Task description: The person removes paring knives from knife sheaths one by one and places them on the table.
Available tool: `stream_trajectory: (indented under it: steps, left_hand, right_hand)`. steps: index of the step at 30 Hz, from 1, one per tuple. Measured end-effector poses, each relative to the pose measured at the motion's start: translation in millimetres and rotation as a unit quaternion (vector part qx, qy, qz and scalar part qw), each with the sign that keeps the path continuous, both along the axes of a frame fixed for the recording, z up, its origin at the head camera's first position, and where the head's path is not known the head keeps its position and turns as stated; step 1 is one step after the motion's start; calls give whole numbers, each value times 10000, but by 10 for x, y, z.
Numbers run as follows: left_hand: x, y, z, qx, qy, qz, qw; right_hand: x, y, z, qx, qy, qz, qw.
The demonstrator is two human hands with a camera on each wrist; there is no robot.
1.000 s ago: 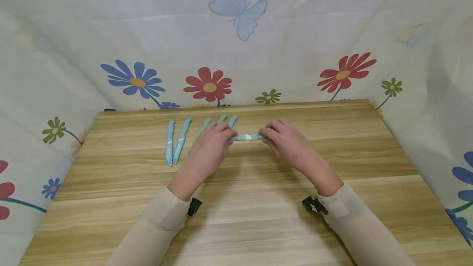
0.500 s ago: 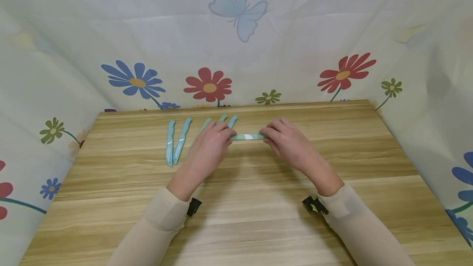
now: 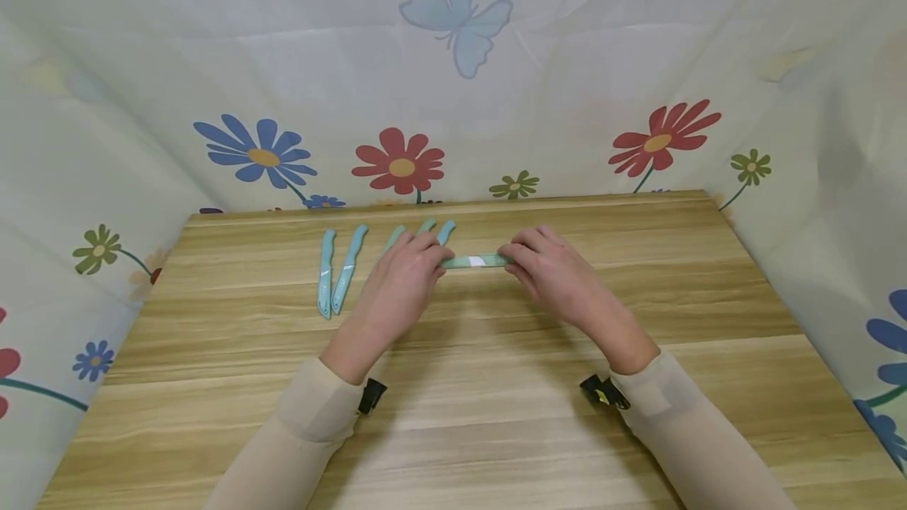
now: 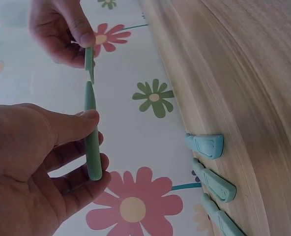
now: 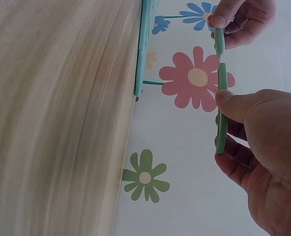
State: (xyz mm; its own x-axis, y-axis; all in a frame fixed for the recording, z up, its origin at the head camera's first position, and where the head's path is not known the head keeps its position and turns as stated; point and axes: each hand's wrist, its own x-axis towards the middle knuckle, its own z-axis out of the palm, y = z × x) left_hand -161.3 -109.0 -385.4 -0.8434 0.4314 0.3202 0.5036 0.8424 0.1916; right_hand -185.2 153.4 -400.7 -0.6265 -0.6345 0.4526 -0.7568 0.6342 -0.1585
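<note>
A green paring knife is held level above the table, between both hands. My left hand pinches its rounded handle between thumb and fingers. The other end, a green blade sheath, is pinched by my right hand. Between handle and sheath a short whitish stretch of blade shows. Behind and beside my left hand lie two green knives and a blue knife, partly hidden by it in the head view.
Two sheathed light-blue knives lie farther left on the wooden table, handles pointing away. A white curtain printed with flowers and a butterfly rises behind the table's far edge and along both sides.
</note>
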Motion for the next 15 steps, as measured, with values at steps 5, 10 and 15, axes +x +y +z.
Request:
stream_trajectory:
  steps: [5, 10, 15]
  left_hand:
    - [3, 1, 3, -1, -14, 0, 10000]
    - [2, -1, 5, 12, -52, 19, 10000]
    - [4, -19, 1, 3, -67, 75, 9999]
  right_hand:
    - [0, -1, -3, -7, 32, 7, 10000]
    - [-2, 4, -5, -21, -12, -15, 10000]
    - [-8, 21, -8, -4, -103, -92, 9999]
